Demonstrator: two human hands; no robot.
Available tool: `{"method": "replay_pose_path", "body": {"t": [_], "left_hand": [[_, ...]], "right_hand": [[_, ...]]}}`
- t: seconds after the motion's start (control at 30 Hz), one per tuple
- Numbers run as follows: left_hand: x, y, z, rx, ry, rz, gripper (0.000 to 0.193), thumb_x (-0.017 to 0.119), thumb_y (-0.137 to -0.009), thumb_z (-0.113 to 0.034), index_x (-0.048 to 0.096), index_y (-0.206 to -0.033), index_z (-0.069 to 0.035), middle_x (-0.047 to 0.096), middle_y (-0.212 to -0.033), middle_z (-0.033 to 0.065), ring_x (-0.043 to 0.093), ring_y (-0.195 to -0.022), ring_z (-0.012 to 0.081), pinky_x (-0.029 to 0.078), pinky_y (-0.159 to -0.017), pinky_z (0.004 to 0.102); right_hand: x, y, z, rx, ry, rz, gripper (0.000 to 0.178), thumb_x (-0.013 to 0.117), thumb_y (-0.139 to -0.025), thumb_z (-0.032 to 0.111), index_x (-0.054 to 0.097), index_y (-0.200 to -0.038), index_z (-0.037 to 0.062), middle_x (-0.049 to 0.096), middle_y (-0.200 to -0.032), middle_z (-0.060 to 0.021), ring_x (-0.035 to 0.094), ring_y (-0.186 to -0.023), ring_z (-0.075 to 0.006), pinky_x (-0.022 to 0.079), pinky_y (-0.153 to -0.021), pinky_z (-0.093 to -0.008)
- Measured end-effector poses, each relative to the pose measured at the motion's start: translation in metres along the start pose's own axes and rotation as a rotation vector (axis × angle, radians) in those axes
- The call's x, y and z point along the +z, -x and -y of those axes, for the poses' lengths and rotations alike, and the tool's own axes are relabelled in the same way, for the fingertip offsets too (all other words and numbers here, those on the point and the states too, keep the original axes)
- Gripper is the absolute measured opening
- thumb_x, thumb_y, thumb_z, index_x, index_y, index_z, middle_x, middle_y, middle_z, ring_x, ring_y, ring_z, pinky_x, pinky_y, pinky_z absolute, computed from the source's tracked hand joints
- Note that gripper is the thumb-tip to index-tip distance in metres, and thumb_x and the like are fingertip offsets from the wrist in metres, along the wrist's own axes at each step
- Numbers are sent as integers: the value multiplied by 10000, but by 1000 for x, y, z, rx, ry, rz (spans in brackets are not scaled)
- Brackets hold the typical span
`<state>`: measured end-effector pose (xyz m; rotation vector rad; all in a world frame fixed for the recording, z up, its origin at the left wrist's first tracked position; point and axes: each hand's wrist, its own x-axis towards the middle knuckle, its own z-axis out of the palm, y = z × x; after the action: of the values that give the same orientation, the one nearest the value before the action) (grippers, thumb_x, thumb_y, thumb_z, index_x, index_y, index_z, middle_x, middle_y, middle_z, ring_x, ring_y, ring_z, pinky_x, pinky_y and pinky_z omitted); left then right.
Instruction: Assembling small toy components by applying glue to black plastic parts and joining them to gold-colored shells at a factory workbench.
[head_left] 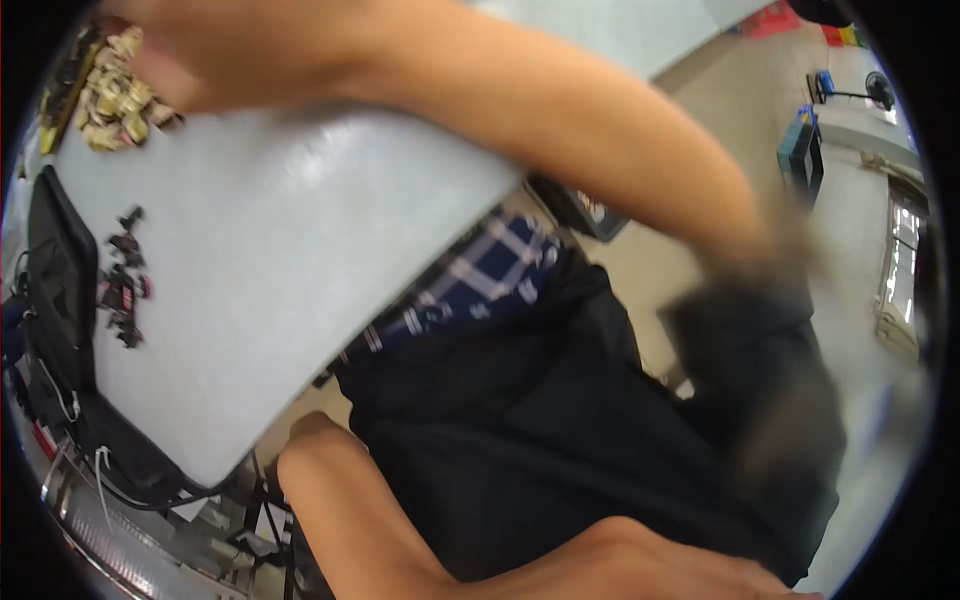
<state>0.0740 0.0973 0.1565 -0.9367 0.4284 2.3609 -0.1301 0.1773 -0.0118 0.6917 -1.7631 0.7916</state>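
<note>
My right arm reaches across the top of the view, over a pale table. At its end my right hand, smeared by motion, is beside a heap of small cream-yellow pieces in the far left corner. Its fingers cannot be made out. Along the bottom edge, my left arm is bent, with what looks like my left hand close to my black clothing. The fingers there are cut off by the frame. A loose row of small black and pink parts lies on the left of the table.
A black padded case or bag lines the table's left edge, with cables and a silvery ribbed object below it. Navy plaid cloth lies by the near edge. A dark box stands beyond it; a blue-grey box is farther right.
</note>
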Motion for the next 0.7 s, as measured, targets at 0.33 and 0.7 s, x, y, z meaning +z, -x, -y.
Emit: {"method": "replay_pose_path", "body": {"t": [0.33, 0.7], "left_hand": [[-34, -27, -30, -290, -23, 611, 317, 376, -900, -139, 520, -939, 140, 572, -938, 283, 529, -700, 274, 440, -729, 238], [-6, -33, -13, 184, 224, 421, 385, 308, -862, -72, 559, -1012, 178, 587, -993, 338, 614, -888, 297, 488, -781, 302]], "right_hand": [[-31, -55, 43, 139, 846, 846, 140, 491, -647, -69, 445, -760, -1, 439, -733, -141, 448, -706, -285, 354, -652, -356], [-18, -14, -1, 134, -241, 134, 112, 480, -703, -66, 451, -782, 7, 452, -735, -128, 453, -691, -266, 350, -652, -345]]}}
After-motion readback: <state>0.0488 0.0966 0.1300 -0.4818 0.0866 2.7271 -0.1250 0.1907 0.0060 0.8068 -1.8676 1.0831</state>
